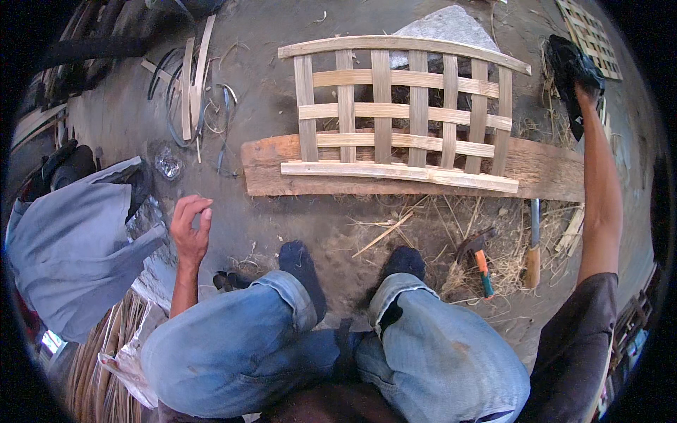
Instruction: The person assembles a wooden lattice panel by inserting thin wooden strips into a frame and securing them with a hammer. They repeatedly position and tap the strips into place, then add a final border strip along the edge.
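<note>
My left hand point(189, 229) is raised beside my left knee, its fingers loosely bent, a gap between thumb and forefinger, nothing visible in it. My right arm stretches far out to the right. At its end my right hand point(584, 90) meets a black plastic bag point(568, 65); the bag hides the fingers, so I cannot tell whether they grip it or reach inside. In front of me a woven lattice panel of flat wooden or bamboo strips point(381, 109) rests partly across a rough wooden plank point(264, 169).
A hammer with an orange and green handle point(483, 271) and a wood-handled chisel-like tool point(534, 264) lie among straw shavings. Grey cloth point(70, 240) and thin sticks point(99, 352) are at left. Loose strips point(187, 92), a pale stone slab point(448, 27) and another lattice panel point(592, 39) lie farther off.
</note>
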Tool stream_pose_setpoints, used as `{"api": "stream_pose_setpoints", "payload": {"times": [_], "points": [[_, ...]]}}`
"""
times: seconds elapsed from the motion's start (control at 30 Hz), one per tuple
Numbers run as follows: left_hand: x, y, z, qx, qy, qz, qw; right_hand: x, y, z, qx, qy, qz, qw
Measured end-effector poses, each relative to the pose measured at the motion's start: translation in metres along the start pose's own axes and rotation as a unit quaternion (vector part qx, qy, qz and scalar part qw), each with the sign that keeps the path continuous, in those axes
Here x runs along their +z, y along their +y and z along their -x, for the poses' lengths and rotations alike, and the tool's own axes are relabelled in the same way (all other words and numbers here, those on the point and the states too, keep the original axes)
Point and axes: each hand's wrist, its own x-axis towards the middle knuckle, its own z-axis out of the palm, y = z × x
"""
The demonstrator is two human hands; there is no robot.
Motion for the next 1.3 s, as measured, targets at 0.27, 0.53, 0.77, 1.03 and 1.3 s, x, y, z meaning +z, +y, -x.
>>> {"api": "stream_pose_setpoints", "payload": {"times": [0.27,0.53,0.77,1.03,1.3], "points": [[-0.009,0.001,0.000,0.012,-0.015,0.002,1.000,-0.029,-0.044,-0.021,-0.072,-0.012,0.032,0.997],[-0.044,0.010,-0.011,0.043,-0.025,-0.017,0.999,-0.012,-0.025,-0.033,0.036,-0.102,0.125,0.986],[-0.058,0.014,0.001,0.060,-0.072,-0.020,0.995,-0.047,-0.096,-0.020,0.030,-0.139,0.161,0.977],[-0.075,0.038,-0.062,0.240,-0.168,-0.037,0.956,-0.228,-0.231,0.037,0.255,-0.072,-0.319,0.910],[0.074,0.109,-0.133,0.311,-0.135,0.110,0.934,-0.283,-0.491,0.166,0.467,-0.205,-0.657,0.555]]}}
